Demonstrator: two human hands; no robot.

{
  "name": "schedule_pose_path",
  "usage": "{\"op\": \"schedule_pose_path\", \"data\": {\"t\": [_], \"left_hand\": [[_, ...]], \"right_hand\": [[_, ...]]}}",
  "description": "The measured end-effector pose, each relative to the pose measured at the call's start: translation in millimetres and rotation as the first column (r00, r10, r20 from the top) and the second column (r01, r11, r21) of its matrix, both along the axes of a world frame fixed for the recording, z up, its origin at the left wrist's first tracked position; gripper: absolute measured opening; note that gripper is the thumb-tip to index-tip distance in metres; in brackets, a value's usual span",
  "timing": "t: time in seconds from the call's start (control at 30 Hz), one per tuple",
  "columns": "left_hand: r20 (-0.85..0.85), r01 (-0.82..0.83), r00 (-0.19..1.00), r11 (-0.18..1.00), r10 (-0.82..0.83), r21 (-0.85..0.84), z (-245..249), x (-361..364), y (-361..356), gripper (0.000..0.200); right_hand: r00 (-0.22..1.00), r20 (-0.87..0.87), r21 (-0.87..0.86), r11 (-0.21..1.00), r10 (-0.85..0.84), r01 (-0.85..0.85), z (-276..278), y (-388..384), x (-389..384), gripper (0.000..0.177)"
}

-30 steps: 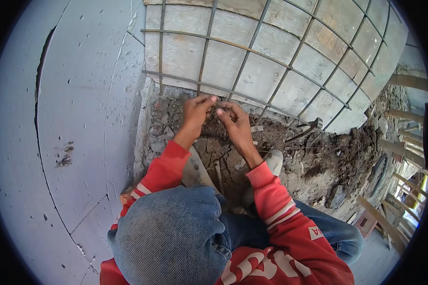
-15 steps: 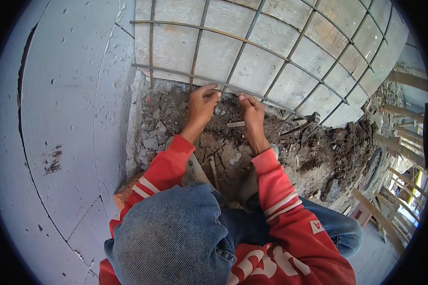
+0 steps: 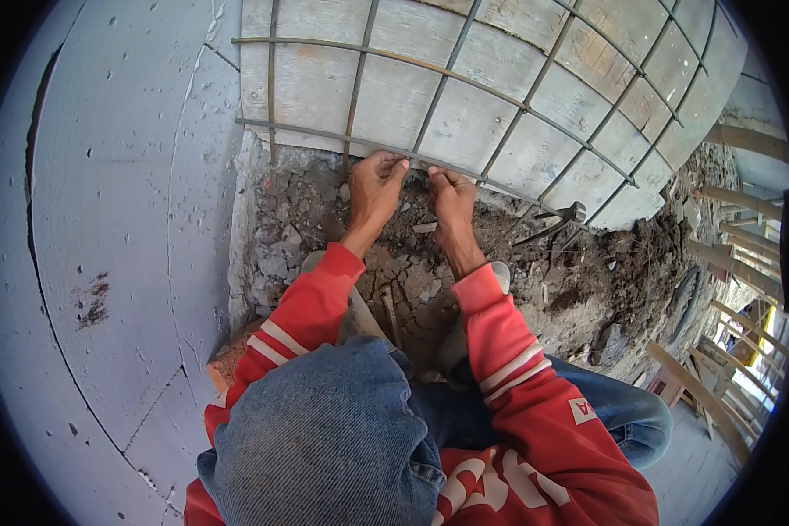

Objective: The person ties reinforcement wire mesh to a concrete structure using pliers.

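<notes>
My left hand (image 3: 375, 195) and my right hand (image 3: 453, 203) are close together at the lowest horizontal bar of a rebar grid (image 3: 390, 57). Both are closed, with thumb and fingertips pinched near where an upright bar meets that bottom bar. Whatever is between the fingertips is too small to make out. The grid stands in front of whitish wooden boards (image 3: 316, 88). Right of my right hand, a dark metal tool with a rounded head (image 3: 574, 213), looking like pincers, rests by the grid's lower edge.
Broken soil and rubble (image 3: 579, 280) lie below the grid and around my feet. A grey concrete wall (image 3: 114, 219) rises on the left, with a brick (image 3: 226, 364) at its foot. My denim-covered knee (image 3: 324, 438) is in front. Wooden poles (image 3: 701, 394) stand at the right.
My right hand has moved slightly left and turned, its fingers now more curled in. My left fingertips have closed toward the bar. The view has shifted a little.
</notes>
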State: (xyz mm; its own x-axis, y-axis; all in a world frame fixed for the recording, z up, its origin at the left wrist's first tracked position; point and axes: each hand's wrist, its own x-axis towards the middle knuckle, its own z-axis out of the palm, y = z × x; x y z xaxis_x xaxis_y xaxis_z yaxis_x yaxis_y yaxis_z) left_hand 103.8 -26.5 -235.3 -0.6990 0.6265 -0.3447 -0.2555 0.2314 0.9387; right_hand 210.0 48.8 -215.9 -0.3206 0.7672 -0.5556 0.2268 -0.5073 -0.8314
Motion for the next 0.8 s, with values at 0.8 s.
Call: {"op": "schedule_pose_path", "data": {"t": [0.8], "left_hand": [[0.147,-0.326,0.939,0.941,0.311,0.093,-1.2,23.9,12.0,0.015]], "right_hand": [[0.986,0.168,0.309,0.949,0.002,-0.055,-7.4,-6.1,-14.5,0.020]]}}
